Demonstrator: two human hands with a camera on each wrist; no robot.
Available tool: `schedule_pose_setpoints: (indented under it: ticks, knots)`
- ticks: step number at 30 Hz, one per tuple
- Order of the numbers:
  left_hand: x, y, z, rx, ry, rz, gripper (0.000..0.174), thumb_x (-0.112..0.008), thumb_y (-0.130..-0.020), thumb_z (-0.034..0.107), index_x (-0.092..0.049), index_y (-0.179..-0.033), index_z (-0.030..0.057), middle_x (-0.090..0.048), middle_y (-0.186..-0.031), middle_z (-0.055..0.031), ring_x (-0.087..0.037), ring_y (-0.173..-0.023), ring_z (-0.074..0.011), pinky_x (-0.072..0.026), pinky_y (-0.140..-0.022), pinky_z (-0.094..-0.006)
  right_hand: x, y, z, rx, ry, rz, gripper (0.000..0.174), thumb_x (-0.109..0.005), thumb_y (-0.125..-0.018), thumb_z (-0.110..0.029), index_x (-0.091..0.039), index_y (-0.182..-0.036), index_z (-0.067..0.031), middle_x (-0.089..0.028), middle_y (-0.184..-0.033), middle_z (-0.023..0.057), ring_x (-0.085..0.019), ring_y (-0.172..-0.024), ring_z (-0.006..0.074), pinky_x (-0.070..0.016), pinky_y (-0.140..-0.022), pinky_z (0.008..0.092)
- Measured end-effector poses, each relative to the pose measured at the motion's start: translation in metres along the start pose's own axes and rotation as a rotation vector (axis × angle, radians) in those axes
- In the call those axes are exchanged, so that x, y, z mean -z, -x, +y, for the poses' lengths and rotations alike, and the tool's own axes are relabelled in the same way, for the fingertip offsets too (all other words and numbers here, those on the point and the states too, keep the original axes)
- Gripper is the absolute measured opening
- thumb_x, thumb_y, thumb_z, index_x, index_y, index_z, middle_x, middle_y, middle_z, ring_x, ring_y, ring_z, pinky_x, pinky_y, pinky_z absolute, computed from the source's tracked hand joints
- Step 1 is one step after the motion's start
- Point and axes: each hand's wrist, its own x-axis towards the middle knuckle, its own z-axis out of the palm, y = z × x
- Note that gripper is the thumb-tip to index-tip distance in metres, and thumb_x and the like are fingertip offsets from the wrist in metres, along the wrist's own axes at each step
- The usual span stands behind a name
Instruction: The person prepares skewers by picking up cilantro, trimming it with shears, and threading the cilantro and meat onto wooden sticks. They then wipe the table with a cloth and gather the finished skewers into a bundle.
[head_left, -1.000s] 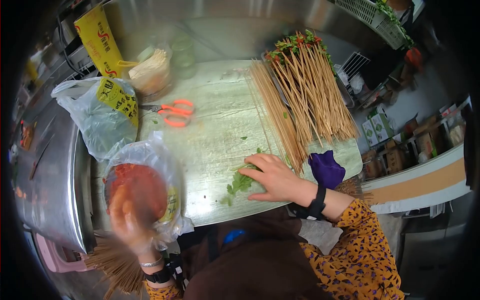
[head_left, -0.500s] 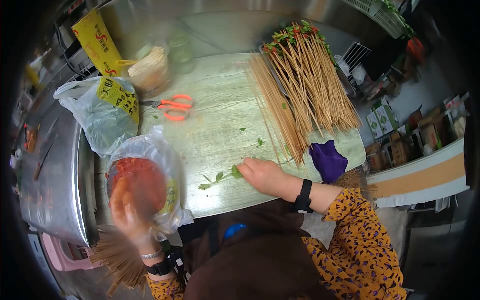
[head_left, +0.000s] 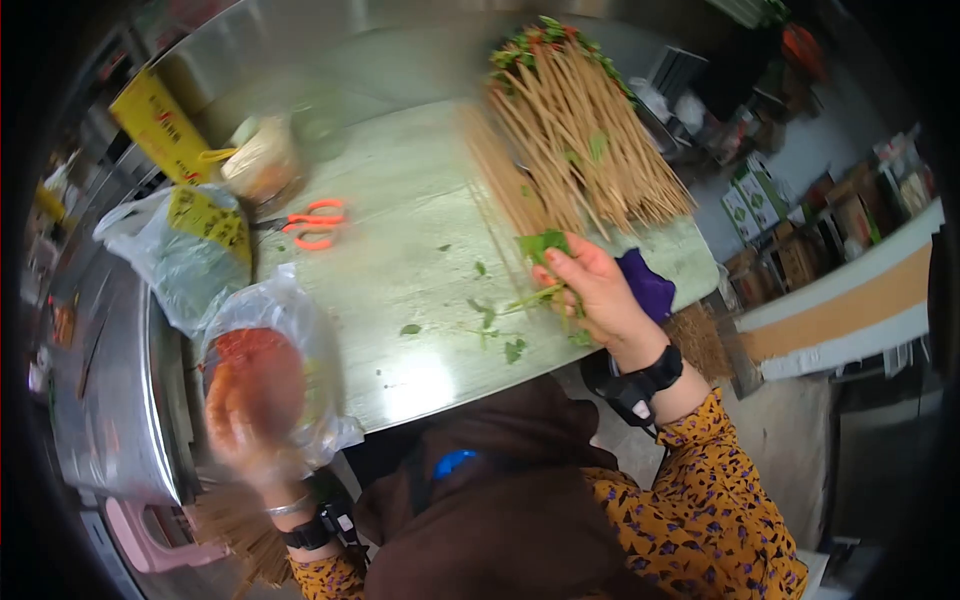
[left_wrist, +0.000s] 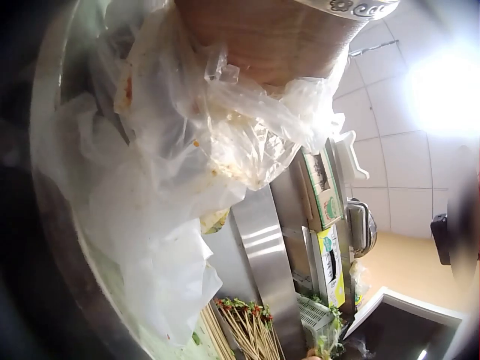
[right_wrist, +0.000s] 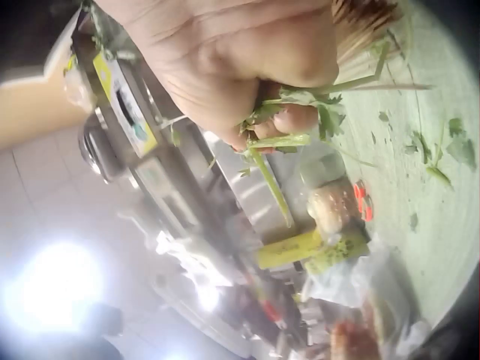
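Note:
In the head view, my right hand (head_left: 592, 290) is raised over the board's right front part, fingers curled round coriander sprigs (head_left: 545, 243). Leaves and pale stems (right_wrist: 270, 184) stick out between the fingers in the right wrist view. Loose coriander leaves (head_left: 515, 350) lie scattered on the board to the left of that hand. My left hand (head_left: 235, 420), in a clear plastic glove, is at a red, paste-like food (head_left: 258, 350) in a plastic-lined container. A blurred patch and the crumpled plastic (left_wrist: 157, 180) hide its fingers, so I cannot tell whether they grip anything.
Bare wooden skewers (head_left: 505, 175) lie beside a tray heaped with filled skewers (head_left: 590, 140). A purple cloth-like item (head_left: 648, 285) sits at the right edge of the pale board (head_left: 400, 270). Orange-handled scissors (head_left: 318, 222), a plastic bag (head_left: 185, 250) and a yellow box (head_left: 160, 125) are left.
My right hand, low on the board at the greens before, has gathered sprigs and lifted them up and right. The left hand stays at the red food. The head view has shifted.

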Motion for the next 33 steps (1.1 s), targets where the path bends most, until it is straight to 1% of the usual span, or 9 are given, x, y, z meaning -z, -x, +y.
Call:
schedule_pose_setpoints:
  ticks: [4, 8, 11, 15, 19, 22, 26, 29, 33]
  knots:
    - [0.004, -0.001, -0.009, 0.155, 0.146, 0.056, 0.034, -0.055, -0.094, 0.007, -0.052, -0.125, -0.0074, -0.055, -0.129, -0.0171, -0.058, -0.109, -0.0234, -0.0505, -0.091, -0.0348, 0.042, 0.081, -0.007, -0.074, -0.228, 0.102, 0.018, -0.054, -0.097, -0.024, -0.057, -0.109, -0.0115, -0.057, -0.084, -0.0033, -0.037, -0.052, -0.0018, -0.0309, -0.046, 0.0130]
    - [0.011, -0.005, -0.018, 0.084, 0.001, 0.038, 0.035, -0.054, -0.095, 0.007, -0.051, -0.128, -0.0048, -0.057, -0.129, -0.0156, -0.058, -0.109, -0.0218, -0.0484, -0.093, -0.0339, 0.090, 0.166, 0.040, -0.288, -0.263, 0.214, 0.018, -0.055, -0.096, -0.021, -0.057, -0.111, -0.0105, -0.061, -0.085, -0.0017, -0.051, -0.058, 0.0000, -0.0399, -0.047, 0.0139]
    - [0.045, -0.023, -0.046, 0.108, -0.053, -0.019, 0.036, -0.054, -0.095, 0.007, -0.051, -0.129, -0.0043, -0.055, -0.131, -0.0165, -0.057, -0.111, -0.0226, -0.0468, -0.095, -0.0330, 0.097, 0.197, 0.077, -0.479, -0.329, 0.476, 0.019, -0.056, -0.096, -0.021, -0.057, -0.111, -0.0090, -0.062, -0.085, -0.0007, -0.056, -0.062, 0.0019, -0.0414, -0.045, 0.0150]
    - [0.060, -0.030, -0.059, 0.085, -0.063, -0.043, 0.038, -0.055, -0.095, 0.009, -0.050, -0.129, -0.0058, -0.053, -0.133, -0.0180, -0.054, -0.116, -0.0244, -0.0465, -0.096, -0.0350, 0.135, 0.168, 0.138, -0.433, -0.510, 0.425, 0.019, -0.053, -0.097, -0.020, -0.056, -0.108, -0.0049, -0.056, -0.075, -0.0011, -0.041, -0.048, 0.0026, -0.0311, -0.039, 0.0171]
    - [0.062, -0.029, -0.051, 0.089, -0.208, -0.028, 0.039, -0.057, -0.094, 0.010, -0.050, -0.129, -0.0057, -0.052, -0.133, -0.0189, -0.054, -0.117, -0.0247, -0.0452, -0.098, -0.0365, 0.195, 0.084, 0.182, -0.364, -0.535, 0.178, 0.019, -0.056, -0.095, -0.022, -0.055, -0.106, -0.0062, -0.059, -0.081, 0.0013, -0.053, -0.058, 0.0068, -0.0391, -0.044, 0.0184]
    - [0.052, -0.019, -0.039, 0.039, -0.324, 0.022, 0.035, -0.053, -0.096, 0.012, -0.051, -0.127, -0.0050, -0.053, -0.132, -0.0174, -0.052, -0.119, -0.0247, -0.0425, -0.101, -0.0366, 0.204, 0.036, 0.168, -0.172, -0.004, 0.267, 0.019, -0.061, -0.088, -0.025, -0.058, -0.096, -0.0080, -0.060, -0.077, 0.0023, -0.055, -0.059, 0.0126, -0.0412, -0.047, 0.0252]
    - [0.025, -0.006, -0.022, 0.008, -0.419, 0.150, 0.033, -0.050, -0.097, 0.013, -0.053, -0.124, -0.0037, -0.055, -0.130, -0.0152, -0.051, -0.119, -0.0243, -0.0418, -0.102, -0.0357, 0.149, 0.023, 0.076, 0.248, 1.450, 0.440, 0.019, -0.067, -0.079, -0.029, -0.062, -0.084, -0.0104, -0.060, -0.072, 0.0037, -0.057, -0.059, 0.0204, -0.0438, -0.051, 0.0343]
    - [0.032, -0.005, -0.024, -0.002, -0.461, 0.155, 0.032, -0.050, -0.096, 0.013, -0.054, -0.124, -0.0035, -0.056, -0.129, -0.0151, -0.052, -0.118, -0.0238, -0.0424, -0.101, -0.0356, 0.119, 0.011, 0.038, 0.437, 1.716, 0.537, 0.021, -0.071, -0.073, -0.032, -0.064, -0.074, -0.0122, -0.060, -0.068, 0.0047, -0.058, -0.059, 0.0261, -0.0459, -0.054, 0.0412]
    - [0.040, -0.006, -0.022, 0.072, -0.466, 0.133, 0.032, -0.050, -0.096, 0.011, -0.053, -0.124, -0.0041, -0.056, -0.129, -0.0154, -0.053, -0.118, -0.0241, -0.0423, -0.101, -0.0358, 0.108, 0.002, 0.034, 0.573, 1.638, 0.713, 0.020, -0.078, -0.061, -0.028, -0.063, -0.065, -0.0147, -0.057, -0.061, 0.0033, -0.058, -0.055, 0.0233, -0.0460, -0.052, 0.0390]
